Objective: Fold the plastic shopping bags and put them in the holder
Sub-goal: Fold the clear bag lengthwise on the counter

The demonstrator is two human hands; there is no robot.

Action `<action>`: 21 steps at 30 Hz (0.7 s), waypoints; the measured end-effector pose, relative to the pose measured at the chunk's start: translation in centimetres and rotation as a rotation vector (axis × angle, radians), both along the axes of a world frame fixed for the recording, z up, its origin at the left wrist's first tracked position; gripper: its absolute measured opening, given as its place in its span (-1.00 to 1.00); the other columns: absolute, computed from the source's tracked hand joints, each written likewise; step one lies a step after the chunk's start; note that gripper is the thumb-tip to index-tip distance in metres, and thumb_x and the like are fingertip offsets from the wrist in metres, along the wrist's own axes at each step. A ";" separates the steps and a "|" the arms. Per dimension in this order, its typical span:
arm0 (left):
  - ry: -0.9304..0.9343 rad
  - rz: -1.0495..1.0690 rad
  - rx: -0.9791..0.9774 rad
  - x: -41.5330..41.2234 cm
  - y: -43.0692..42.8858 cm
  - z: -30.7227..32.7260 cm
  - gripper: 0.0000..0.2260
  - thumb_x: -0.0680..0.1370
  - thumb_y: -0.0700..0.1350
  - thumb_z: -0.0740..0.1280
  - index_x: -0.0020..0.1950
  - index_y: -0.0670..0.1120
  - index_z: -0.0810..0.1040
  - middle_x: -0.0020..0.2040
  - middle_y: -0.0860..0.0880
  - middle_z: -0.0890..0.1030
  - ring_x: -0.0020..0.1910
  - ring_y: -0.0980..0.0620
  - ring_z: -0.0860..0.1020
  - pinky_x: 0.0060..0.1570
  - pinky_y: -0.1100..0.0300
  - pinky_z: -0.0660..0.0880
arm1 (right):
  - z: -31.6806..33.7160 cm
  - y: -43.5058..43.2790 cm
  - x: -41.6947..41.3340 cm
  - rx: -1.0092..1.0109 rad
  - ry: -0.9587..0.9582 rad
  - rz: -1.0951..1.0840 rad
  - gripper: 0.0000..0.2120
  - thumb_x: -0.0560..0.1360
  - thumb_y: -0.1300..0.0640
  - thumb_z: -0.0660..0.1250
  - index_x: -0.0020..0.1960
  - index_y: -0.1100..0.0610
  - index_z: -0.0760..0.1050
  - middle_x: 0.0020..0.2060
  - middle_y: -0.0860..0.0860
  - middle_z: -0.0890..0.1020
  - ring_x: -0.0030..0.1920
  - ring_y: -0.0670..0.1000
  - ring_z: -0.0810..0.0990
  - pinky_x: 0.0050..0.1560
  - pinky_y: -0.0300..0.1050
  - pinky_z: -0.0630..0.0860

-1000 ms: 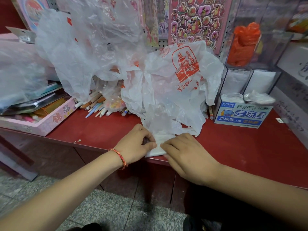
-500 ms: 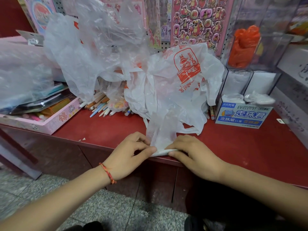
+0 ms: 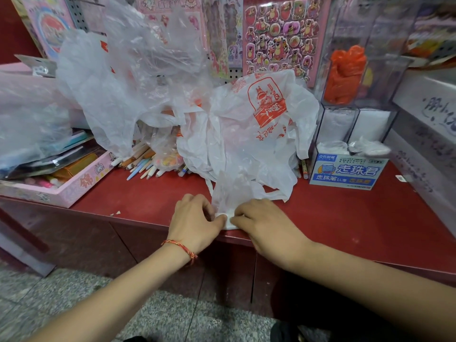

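Since film looks thin, light, slippery, springy: loose bag pile (image 3: pixel 128 90) fills upper left to centre. Clear holder (image 3: pixel 385 77) upper right, orange bags (image 3: pixel 345 72) inside. Left hand (image 3: pixel 195 223) & right hand (image 3: pixel 261 223) both pinch folded end (image 3: pixel 225 219) of white bag (image 3: pixel 229 191), lower centre, at counter (image 3: pixel 345 218) edge. Best hold: on crease, else prob. unfolds.

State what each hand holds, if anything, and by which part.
The left hand and right hand both pinch one whitish plastic bag by its folded near end, at the front edge of the red counter.
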State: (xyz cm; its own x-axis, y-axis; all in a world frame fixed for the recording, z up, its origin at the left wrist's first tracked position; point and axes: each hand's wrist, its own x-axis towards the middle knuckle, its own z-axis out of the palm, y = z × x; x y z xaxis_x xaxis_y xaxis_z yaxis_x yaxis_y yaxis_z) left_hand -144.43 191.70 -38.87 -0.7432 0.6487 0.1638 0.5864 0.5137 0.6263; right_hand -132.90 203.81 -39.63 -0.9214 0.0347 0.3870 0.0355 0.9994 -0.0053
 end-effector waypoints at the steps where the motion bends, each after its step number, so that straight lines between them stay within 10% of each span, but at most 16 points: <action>1: 0.023 -0.025 0.017 0.0 -0.1 0.1 -0.85 0.42 -0.07 0.44 -0.18 -0.04 0.47 -0.12 0.07 0.38 0.01 0.03 0.37 0.02 0.20 0.35 | 0.0 -0.3 0.3 0.002 -0.021 0.022 -0.87 0.33 0.22 0.31 -0.15 0.13 0.59 -0.22 0.01 0.57 -0.26 0.07 0.51 -0.20 -0.15 0.21; 5: 0.248 -0.181 0.088 -0.2 0.5 0.1 -0.81 0.41 -0.23 0.41 0.00 -0.08 0.58 -0.06 0.04 0.39 -0.03 0.04 0.37 -0.04 0.25 0.29 | -0.1 -0.7 0.8 -0.107 -0.036 0.021 -0.75 0.45 0.05 0.16 -0.09 0.12 0.57 -0.16 0.01 0.56 -0.17 0.07 0.52 -0.12 -0.14 0.26; 10: -0.097 -0.059 0.071 -0.1 2.1 0.9 -0.87 0.46 -0.03 0.39 -0.13 -0.08 0.61 -0.18 0.04 0.60 -0.12 0.09 0.56 -0.06 0.24 0.45 | -0.2 -0.6 0.7 -0.134 -0.058 0.047 -0.68 0.40 -0.08 0.20 -0.04 0.11 0.55 -0.11 0.01 0.57 -0.11 0.06 0.53 -0.07 -0.13 0.28; 21: -0.098 -0.138 -0.170 -1.0 2.7 1.5 -0.78 0.48 -0.09 0.35 -0.37 -0.02 0.48 -0.34 0.10 0.50 -0.23 0.07 0.50 -0.17 0.20 0.42 | 1.8 1.0 0.0 -0.694 -0.071 0.032 -0.90 0.50 0.16 0.33 -0.05 0.10 0.62 -0.20 -0.16 0.59 -0.15 -0.18 0.50 -0.09 -0.39 0.34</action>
State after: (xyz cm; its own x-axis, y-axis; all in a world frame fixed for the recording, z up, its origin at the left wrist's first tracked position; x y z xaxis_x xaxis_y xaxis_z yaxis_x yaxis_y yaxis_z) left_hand -145.46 194.44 -37.34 -0.6525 0.7574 -0.0246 0.5994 0.5356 0.5949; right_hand -132.93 204.81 -37.81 -0.9485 0.2247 0.2235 0.0305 0.7666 -0.6414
